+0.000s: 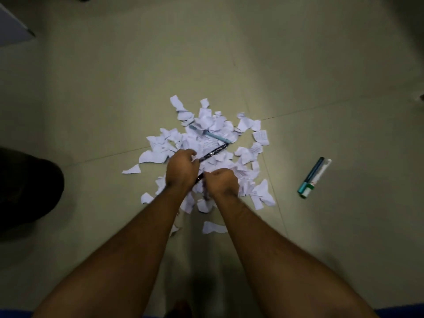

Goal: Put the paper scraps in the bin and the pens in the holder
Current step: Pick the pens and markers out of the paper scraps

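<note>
A heap of white paper scraps (206, 125) lies on the floor in the middle of the head view. My left hand (181, 171) grips a black pen (214, 151) that slants up to the right over the heap. My right hand (222, 182) is curled into a fist just right of it, down on the scraps. A dark, blurred pen (205, 191) pokes out from its near side. A light blue pen (210, 135) lies among the scraps farther back. To the right, a teal marker (312, 174) and a white marker (321, 174) lie side by side on the bare floor.
A dark round container (29, 187) stands at the left edge, partly out of frame. The corner of a pale piece of furniture (13, 28) shows at the top left. Beige floor tiles (321, 76) surround the heap. Single scraps (212, 227) lie near my forearms.
</note>
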`<state>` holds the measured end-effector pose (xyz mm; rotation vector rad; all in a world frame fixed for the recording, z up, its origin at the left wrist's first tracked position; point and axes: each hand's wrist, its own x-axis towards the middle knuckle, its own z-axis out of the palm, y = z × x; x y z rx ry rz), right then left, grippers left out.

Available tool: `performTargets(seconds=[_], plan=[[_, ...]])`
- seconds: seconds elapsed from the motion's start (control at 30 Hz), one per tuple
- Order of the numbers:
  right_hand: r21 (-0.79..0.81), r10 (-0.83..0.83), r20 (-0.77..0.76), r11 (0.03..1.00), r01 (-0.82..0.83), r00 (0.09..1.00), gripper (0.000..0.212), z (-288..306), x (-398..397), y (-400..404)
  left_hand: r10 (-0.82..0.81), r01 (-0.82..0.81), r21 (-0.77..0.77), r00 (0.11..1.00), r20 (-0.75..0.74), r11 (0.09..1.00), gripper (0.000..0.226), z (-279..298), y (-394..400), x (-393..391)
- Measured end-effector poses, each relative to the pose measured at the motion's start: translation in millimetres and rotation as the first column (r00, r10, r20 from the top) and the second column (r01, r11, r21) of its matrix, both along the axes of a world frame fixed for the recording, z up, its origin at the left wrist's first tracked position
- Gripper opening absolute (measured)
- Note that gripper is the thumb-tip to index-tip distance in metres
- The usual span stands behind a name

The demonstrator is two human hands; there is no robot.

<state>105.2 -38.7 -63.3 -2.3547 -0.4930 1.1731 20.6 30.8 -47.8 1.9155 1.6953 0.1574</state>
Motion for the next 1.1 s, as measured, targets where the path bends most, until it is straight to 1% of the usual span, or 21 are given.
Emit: performTargets(seconds=[0.07,0.13,0.2,0.27,0.37,0.5,0.57,0.63,0.67,0.73,0.8,0.87,0.97,1.03,1.1], plan=[[-0.04,0.058,0.034,0.998,-0.056,0.998,0.043,-2,-1,4,-0.134,0.134,0.004,0.991,-0.021,0.991,0.028,-2,10,9],[-0.078,0.151,0.101,0.987,-0.144,0.983,0.037,0,-3,5,-0.245,0.243,-0.029,0.964,-0.102,0.97,0.022,-3,16,17],[-0.113,0.237,0.155,0.969,-0.221,0.959,0.034,4,-4,4,-0.317,0.308,-0.077,0.93,-0.184,0.948,0.021,-5,17,21],[-0.14,0.289,0.199,0.954,-0.265,0.936,0.03,5,-6,5,-0.344,0.334,-0.084,0.913,-0.218,0.939,0.024,-8,18,21],[-0.118,0.333,0.231,0.942,-0.313,0.914,0.028,5,-10,6,-0.341,0.334,-0.067,0.91,-0.235,0.94,0.024,-7,21,21],[-0.093,0.316,0.254,0.949,-0.302,0.914,0.039,4,-13,2,-0.293,0.3,0.008,0.936,-0.197,0.954,0.024,2,22,11],[-0.104,0.281,0.247,0.959,-0.263,0.927,0.045,3,-13,1,-0.236,0.243,0.023,0.959,-0.159,0.97,0.023,5,19,3],[-0.105,0.225,0.221,0.973,-0.206,0.949,0.051,4,-11,-2,-0.149,0.152,0.018,0.984,-0.102,0.988,0.024,8,16,-2],[-0.084,0.191,0.207,0.981,-0.178,0.96,0.051,5,-10,-2,-0.113,0.115,0.013,0.991,-0.075,0.993,0.023,8,15,-4],[-0.015,0.108,0.173,0.994,-0.107,0.979,0.045,11,-8,-6,-0.08,0.078,-0.05,0.996,-0.043,0.996,0.023,11,15,-5],[0.065,0.029,0.154,0.997,-0.039,0.988,0.034,17,-4,-11,-0.098,0.092,-0.132,0.994,-0.038,0.987,0.021,18,17,-2],[0.134,-0.06,0.13,0.99,0.043,0.99,0.029,22,7,-19,-0.138,0.133,-0.18,0.99,-0.01,0.975,0.018,25,19,7],[0.209,-0.209,0.05,0.958,0.194,0.977,0.025,27,29,-26,-0.19,0.196,-0.204,0.98,0.05,0.959,0.016,33,19,29],[0.258,-0.297,-0.005,0.922,0.289,0.955,0.019,26,43,-30,-0.223,0.24,-0.216,0.97,0.099,0.946,0.014,35,13,47],[0.299,-0.372,-0.017,0.884,0.359,0.928,0.016,23,60,-35,-0.253,0.283,-0.22,0.955,0.155,0.934,0.012,36,4,66]])
